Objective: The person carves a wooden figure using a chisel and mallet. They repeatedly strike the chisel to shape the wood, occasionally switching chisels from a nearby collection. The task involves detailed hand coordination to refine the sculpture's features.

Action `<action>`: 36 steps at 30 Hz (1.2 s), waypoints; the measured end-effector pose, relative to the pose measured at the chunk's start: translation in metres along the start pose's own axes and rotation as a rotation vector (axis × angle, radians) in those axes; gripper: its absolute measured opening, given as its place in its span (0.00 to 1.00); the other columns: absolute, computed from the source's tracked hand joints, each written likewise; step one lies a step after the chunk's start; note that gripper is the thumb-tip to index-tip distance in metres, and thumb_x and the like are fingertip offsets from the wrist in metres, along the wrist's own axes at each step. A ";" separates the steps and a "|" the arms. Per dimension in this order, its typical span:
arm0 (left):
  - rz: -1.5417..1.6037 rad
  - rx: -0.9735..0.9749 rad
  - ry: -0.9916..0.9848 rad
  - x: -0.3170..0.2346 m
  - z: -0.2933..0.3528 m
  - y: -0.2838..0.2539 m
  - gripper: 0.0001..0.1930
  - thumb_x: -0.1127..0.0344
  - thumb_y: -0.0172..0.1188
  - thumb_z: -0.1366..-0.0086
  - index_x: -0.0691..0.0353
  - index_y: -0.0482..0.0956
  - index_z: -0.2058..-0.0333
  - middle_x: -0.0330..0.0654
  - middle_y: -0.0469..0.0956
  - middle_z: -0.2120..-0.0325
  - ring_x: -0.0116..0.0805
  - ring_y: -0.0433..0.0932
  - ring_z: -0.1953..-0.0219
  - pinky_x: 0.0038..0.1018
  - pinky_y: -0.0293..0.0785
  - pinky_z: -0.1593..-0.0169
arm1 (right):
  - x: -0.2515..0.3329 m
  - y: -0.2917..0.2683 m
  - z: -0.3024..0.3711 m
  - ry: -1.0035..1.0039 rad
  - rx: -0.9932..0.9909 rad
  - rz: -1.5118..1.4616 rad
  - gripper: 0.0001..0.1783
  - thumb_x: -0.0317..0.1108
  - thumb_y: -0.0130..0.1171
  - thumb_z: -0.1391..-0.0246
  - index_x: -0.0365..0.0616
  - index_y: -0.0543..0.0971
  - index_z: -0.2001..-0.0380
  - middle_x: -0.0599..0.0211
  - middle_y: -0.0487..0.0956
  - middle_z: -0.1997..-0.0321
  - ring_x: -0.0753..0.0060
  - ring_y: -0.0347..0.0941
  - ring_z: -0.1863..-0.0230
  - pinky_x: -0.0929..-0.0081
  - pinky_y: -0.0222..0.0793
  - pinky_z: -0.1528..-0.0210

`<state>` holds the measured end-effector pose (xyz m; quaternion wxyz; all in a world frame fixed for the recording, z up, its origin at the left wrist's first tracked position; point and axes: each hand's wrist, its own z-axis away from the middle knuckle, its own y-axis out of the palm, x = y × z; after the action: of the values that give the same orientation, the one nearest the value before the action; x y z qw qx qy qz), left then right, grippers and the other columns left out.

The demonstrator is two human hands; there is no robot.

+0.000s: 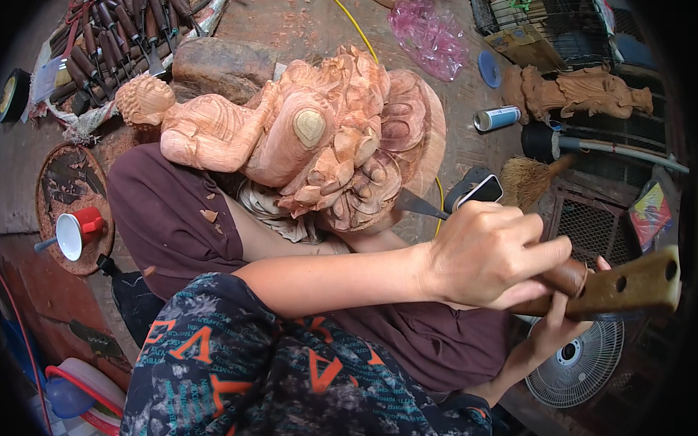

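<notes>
A carved wooden seated figure [248,134] lies on its side across my lap, its curly head to the left and its petalled base to the right. My left hand [490,254] is closed around a chisel; the steel blade [420,204] points left at the base's lower edge, and whether it touches I cannot tell. The brown handle [564,276] sticks out behind that hand. Beyond it, my right hand [562,324] grips a flat, yellowish-brown striking bar [627,285] with several holes, close by the handle's end. Part of the right hand is hidden behind the bar.
Many wooden-handled carving tools [121,29] lie at the upper left beside a wood block [223,66]. Left stand a round tray [47,173] of shavings and a red-and-white mug [70,235]. Right are a can [497,118], another carved figure [580,94], a brush [527,178], a phone [481,190] and a fan [578,364].
</notes>
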<state>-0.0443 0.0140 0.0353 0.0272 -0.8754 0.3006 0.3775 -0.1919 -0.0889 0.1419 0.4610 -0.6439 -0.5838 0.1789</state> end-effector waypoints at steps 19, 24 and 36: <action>0.207 -0.074 0.097 0.006 -0.008 -0.006 0.25 0.53 0.70 0.63 0.55 0.80 0.63 0.34 0.67 0.82 0.33 0.71 0.83 0.29 0.66 0.80 | 0.033 0.012 0.007 0.207 -0.350 -0.170 0.34 0.23 0.51 0.51 0.35 0.53 0.40 0.61 0.68 0.66 0.72 0.66 0.67 0.71 0.67 0.61; 0.166 -0.069 0.067 0.007 -0.009 -0.006 0.24 0.55 0.70 0.64 0.54 0.80 0.64 0.35 0.67 0.83 0.34 0.71 0.83 0.29 0.66 0.81 | 0.001 -0.004 0.023 0.032 -0.168 0.227 0.33 0.24 0.52 0.54 0.37 0.62 0.41 0.57 0.67 0.46 0.60 0.68 0.46 0.61 0.65 0.40; 0.178 -0.054 0.055 0.008 -0.008 -0.007 0.22 0.57 0.69 0.62 0.53 0.81 0.64 0.35 0.68 0.83 0.34 0.72 0.82 0.29 0.68 0.80 | -0.015 -0.007 0.040 -0.009 -0.084 0.219 0.34 0.30 0.62 0.48 0.32 0.60 0.41 0.54 0.68 0.46 0.60 0.66 0.44 0.64 0.62 0.40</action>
<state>-0.0308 0.0136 0.0347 -0.0383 -0.8558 0.3675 0.3621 -0.2309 -0.0882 0.1221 0.4087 -0.7219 -0.5189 0.2062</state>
